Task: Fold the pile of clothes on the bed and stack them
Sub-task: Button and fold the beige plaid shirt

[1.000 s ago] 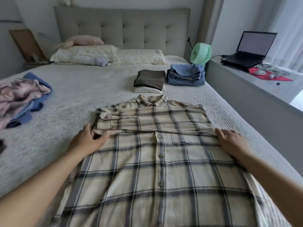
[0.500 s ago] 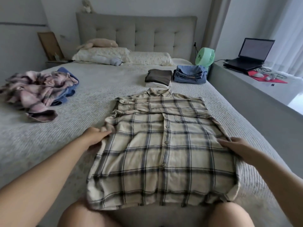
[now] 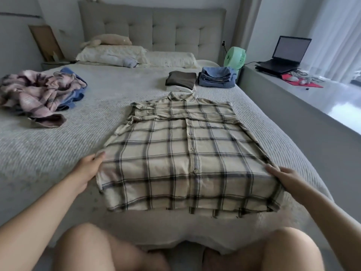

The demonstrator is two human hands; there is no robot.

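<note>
A beige plaid shirt (image 3: 181, 159) lies flat and buttoned on the grey bed (image 3: 58, 145), sleeves folded across its chest. My left hand (image 3: 88, 169) pinches its left side edge near the hem. At the right side edge my right hand (image 3: 287, 178) grips the cloth, which rises slightly to the fingers. An unfolded pile of pink plaid and blue clothes (image 3: 39, 92) sits at the bed's left. Two folded stacks stand beyond the collar: a brown piece on a white one (image 3: 180, 80) and blue denim (image 3: 216, 77).
Pillows (image 3: 136, 57) and a padded headboard are at the far end. A green fan (image 3: 234, 58) stands by the bed's right corner. A grey ledge on the right carries a laptop (image 3: 285, 53). My bare knees (image 3: 97, 249) show at the bottom.
Both hands slid down the shirt's sides from the folded sleeves toward the hem. The view pulled back, bringing the unfolded pile and my knees into sight.
</note>
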